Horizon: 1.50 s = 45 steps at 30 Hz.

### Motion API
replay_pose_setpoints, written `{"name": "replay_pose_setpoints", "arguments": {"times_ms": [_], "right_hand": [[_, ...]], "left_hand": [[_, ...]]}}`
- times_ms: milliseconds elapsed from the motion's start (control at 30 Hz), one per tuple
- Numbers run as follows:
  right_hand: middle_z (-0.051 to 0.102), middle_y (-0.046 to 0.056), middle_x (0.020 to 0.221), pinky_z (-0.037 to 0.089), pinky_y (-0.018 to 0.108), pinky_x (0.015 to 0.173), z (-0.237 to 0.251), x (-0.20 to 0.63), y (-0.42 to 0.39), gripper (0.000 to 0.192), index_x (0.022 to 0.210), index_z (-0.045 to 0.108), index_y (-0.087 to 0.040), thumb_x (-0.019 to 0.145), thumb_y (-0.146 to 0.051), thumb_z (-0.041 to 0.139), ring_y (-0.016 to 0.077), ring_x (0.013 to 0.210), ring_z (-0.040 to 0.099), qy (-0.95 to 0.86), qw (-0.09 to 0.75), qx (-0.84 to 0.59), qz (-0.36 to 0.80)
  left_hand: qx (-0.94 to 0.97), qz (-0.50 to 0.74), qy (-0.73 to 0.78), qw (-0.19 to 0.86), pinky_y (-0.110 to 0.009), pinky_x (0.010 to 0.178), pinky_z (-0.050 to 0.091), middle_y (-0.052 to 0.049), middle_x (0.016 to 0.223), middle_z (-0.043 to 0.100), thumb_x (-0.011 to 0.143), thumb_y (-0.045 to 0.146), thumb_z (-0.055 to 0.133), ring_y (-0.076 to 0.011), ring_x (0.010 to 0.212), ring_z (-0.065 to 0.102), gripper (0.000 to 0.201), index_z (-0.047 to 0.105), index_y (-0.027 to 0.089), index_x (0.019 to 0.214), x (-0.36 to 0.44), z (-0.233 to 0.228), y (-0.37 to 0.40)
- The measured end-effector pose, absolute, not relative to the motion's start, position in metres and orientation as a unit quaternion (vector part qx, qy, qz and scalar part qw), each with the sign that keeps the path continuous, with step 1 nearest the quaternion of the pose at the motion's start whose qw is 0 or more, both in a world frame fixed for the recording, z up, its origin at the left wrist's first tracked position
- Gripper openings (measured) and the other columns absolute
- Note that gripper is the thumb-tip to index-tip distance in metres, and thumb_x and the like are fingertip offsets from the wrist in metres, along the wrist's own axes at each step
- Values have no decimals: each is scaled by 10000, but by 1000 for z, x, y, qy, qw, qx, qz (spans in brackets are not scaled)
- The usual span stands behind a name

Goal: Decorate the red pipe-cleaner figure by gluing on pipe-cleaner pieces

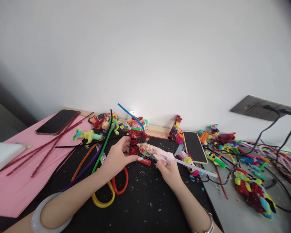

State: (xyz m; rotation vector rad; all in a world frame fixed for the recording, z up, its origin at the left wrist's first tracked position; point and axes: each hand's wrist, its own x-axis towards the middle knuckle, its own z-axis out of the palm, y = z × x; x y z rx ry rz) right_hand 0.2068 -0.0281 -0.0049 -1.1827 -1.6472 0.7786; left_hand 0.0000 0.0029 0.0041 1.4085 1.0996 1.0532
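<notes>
My left hand (117,157) grips a small red glittery pipe-cleaner figure (135,138) and holds it upright on the black mat (140,200). My right hand (168,170) holds a pink sticker-covered glue gun (157,153) whose nozzle touches the figure's right side. A clear glue stick (196,167) pokes out of the back of the gun toward the right. A blue pipe cleaner (131,116) rises behind the figure.
Scissors with red and yellow handles (111,191) lie under my left wrist. Loose pipe cleaners (87,158) lie at left. Phones rest on the pink sheet (57,121) and the mat's edge (195,147). Finished colourful figures (176,131) line the wall; cables and scraps (252,191) crowd the right.
</notes>
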Motion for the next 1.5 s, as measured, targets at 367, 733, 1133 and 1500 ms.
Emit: {"name": "replay_pose_setpoints", "arguments": {"times_ms": [367, 733, 1133, 1500], "right_hand": [[728, 67, 873, 552, 316, 723, -10, 211, -27, 183, 898, 684, -174, 791, -281, 582, 233, 791, 681, -680, 458, -502, 275], [734, 62, 887, 554, 307, 691, -5, 209, -27, 203, 932, 685, -187, 790, -281, 575, 233, 803, 684, -679, 460, -494, 289], [670, 31, 674, 492, 266, 535, 2, 204, -29, 112, 746, 632, -202, 759, -306, 594, 186, 593, 608, -680, 458, -498, 281], [647, 19, 656, 460, 262, 529, 0, 207, -29, 93, 765, 626, -195, 757, -268, 568, 170, 557, 565, -688, 463, -506, 238]], "left_hand": [[592, 425, 459, 509, -350, 785, 546, -70, 1081, 658, 673, 197, 733, -204, 892, 660, 511, 486, 193, 1120, -1, 5, 4], [592, 437, 475, 483, -315, 715, 549, -63, 1046, 650, 662, 238, 741, -176, 796, 650, 526, 484, 197, 1119, 0, 7, 3], [596, 437, 494, 458, -279, 649, 544, -34, 996, 641, 658, 241, 745, -149, 734, 632, 460, 492, 209, 1041, -1, 6, 3], [606, 433, 489, 453, -297, 667, 547, -31, 931, 658, 660, 253, 748, -169, 745, 642, 441, 499, 205, 1020, -1, 5, 3]]}}
